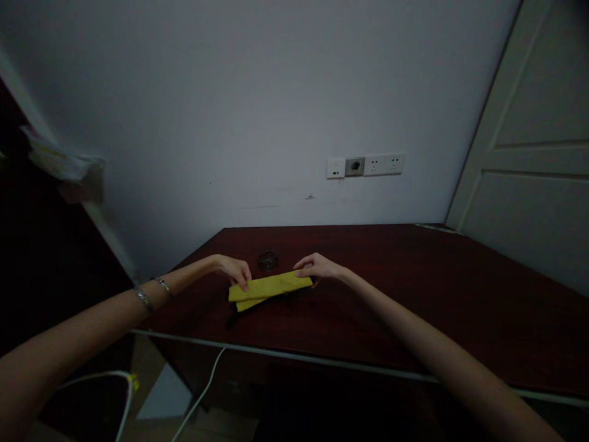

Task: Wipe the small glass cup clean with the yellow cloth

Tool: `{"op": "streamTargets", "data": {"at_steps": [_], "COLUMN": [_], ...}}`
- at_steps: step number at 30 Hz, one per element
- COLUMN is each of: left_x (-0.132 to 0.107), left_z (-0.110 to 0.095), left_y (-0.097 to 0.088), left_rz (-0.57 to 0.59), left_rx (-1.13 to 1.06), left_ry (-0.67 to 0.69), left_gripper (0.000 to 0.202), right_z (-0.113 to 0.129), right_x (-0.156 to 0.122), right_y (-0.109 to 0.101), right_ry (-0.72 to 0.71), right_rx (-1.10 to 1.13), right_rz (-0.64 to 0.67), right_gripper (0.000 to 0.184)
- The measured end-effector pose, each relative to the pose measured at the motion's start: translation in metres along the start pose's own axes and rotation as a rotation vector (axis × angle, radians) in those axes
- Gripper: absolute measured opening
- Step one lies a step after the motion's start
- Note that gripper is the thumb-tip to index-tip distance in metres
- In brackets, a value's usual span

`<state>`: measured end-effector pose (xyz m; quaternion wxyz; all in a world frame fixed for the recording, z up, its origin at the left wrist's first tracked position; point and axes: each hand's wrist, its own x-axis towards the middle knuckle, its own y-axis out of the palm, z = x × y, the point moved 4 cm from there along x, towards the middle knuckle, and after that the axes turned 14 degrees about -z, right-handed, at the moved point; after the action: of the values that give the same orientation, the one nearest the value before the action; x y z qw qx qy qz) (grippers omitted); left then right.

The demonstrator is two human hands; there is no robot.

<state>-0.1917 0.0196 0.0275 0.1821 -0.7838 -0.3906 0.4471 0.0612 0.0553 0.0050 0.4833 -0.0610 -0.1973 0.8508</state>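
Note:
A yellow folded cloth [271,286] is stretched between my two hands just over the dark red desk. My left hand [235,270] pinches its left end, fingers closed from above. At the other end my right hand [316,267] grips the cloth with the thumb on the near face and the fingers behind. The fold shows a second yellow layer at the lower left, with a dark edge beneath it. Behind the cloth lies a small dark round object [267,260], perhaps a coil or a shallow glass dish; I cannot tell which.
The dark red desk [391,294] stands against a white wall with a row of sockets [365,166]. A pale door [538,141] is at the right. White cables [202,393] hang below the front edge. A plastic bag [64,162] is at the far left.

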Motion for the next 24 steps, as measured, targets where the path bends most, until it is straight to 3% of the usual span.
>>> {"op": "streamTargets", "data": {"at_steps": [2, 6, 9, 13, 17, 20, 24], "left_x": [0.009, 0.023, 0.030, 0.035, 0.029, 0.015, -0.007], "left_z": [0.015, 0.031, 0.040, 0.051, 0.053, 0.046, 0.028], "left_y": [-0.018, -0.048, -0.057, -0.059, -0.062, -0.062, -0.040], "left_rz": [-0.076, -0.264, -0.300, -0.311, -0.364, -0.474, -0.529], "left_rx": [0.092, 0.391, 0.460, 0.479, 0.540, 0.690, 0.928], "left_ry": [0.009, 0.064, 0.067, 0.074, 0.138, 0.189, 0.315], "left_gripper": [0.026, 0.020, 0.017, 0.023, 0.043, 0.052, 0.038], "right_z": [-0.006, -0.009, -0.006, -0.005, -0.004, 0.007, 0.018], "right_x": [0.006, 0.019, 0.023, 0.022, 0.015, 0.003, -0.010], "right_y": [0.016, 0.032, 0.036, 0.033, 0.028, 0.028, 0.039], "right_ry": [-0.005, -0.125, -0.206, -0.202, -0.213, -0.381, -0.650], "right_rx": [-0.058, -0.351, -0.554, -0.667, -0.685, -0.721, -0.769], "right_rz": [0.016, -0.108, -0.183, -0.243, -0.285, -0.329, -0.193], "right_gripper": [0.033, 0.025, 0.024, 0.026, 0.035, 0.039, 0.039]}}
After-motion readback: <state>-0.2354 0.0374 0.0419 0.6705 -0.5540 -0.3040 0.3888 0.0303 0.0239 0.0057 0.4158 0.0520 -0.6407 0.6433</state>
